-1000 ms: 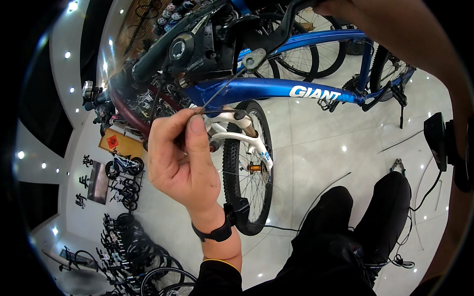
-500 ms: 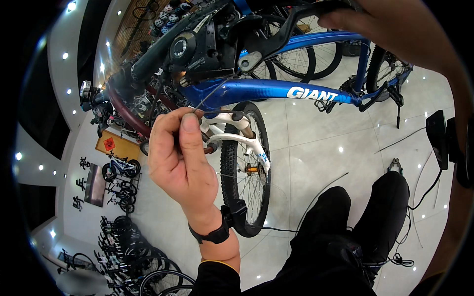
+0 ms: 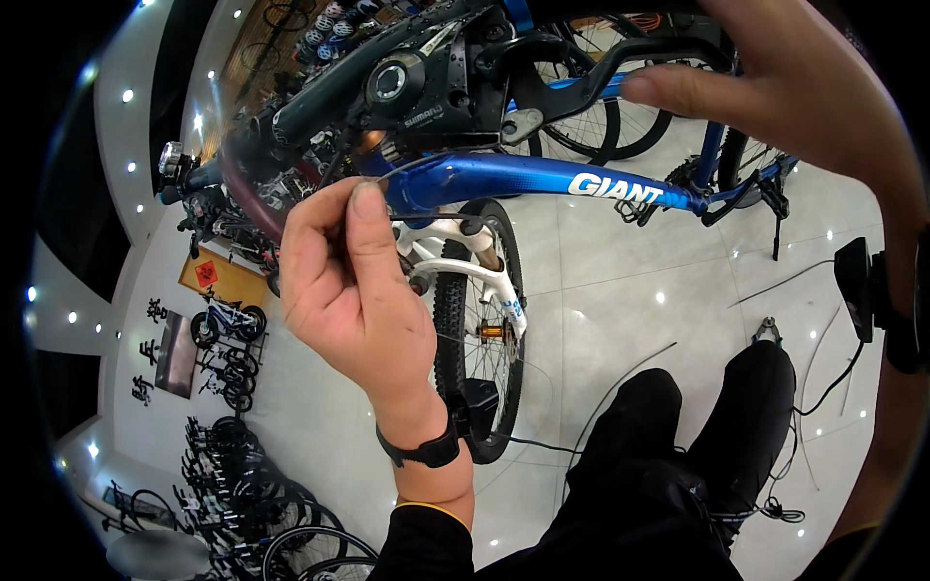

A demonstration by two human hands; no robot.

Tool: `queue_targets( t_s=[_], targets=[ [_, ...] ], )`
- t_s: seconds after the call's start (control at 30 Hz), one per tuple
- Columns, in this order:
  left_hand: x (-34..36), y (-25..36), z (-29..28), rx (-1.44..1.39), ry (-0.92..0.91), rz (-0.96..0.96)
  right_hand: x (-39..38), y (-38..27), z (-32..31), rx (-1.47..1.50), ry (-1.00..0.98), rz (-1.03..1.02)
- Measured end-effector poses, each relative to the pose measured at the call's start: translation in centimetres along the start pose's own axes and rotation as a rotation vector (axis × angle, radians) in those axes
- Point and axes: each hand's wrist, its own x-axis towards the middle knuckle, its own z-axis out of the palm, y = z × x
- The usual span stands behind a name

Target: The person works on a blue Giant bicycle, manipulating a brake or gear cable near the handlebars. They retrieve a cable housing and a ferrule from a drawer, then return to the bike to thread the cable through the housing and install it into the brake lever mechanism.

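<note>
My left hand (image 3: 363, 290) pinches a thin cable (image 3: 412, 167) between thumb and forefinger. The cable runs up toward the brake lever and shifter unit (image 3: 426, 87) on a dark handlebar (image 3: 325, 87). At the upper right, my right hand (image 3: 775, 92) is at the outer end of the black brake lever (image 3: 591, 95). Its thumb stretches along beneath the lever; the other fingers are mostly out of the picture. Below the handlebar is the blue bicycle frame (image 3: 523, 176), with a white front fork (image 3: 489, 281) and a knobby front wheel (image 3: 450, 329).
Pliers (image 3: 767, 329) lie on the tiled floor (image 3: 610, 290) by my knee, near loose lengths of cable (image 3: 780, 284). Black cords hang along my wrists and legs. Rows of bicycles (image 3: 228, 465) stand at the left, and helmets (image 3: 334, 29) at the back.
The handlebar, with its lever and shifter unit, sits a little farther right and lower in the picture. More of the lever shows beside my right thumb. My left hand keeps its pinch on the cable.
</note>
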Motion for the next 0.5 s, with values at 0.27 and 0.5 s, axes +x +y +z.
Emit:
queue_targets(
  t_s=[0.27,0.5],
  targets=[
    [0.4,-0.9,0.1,-0.019,-0.052,-0.033,0.2,-0.5,0.2,-0.039,-0.049,0.091],
    [0.4,-1.1,0.2,-0.016,-0.03,-0.02,-0.1,-1.1,0.6,-0.108,0.056,0.072]
  ],
)
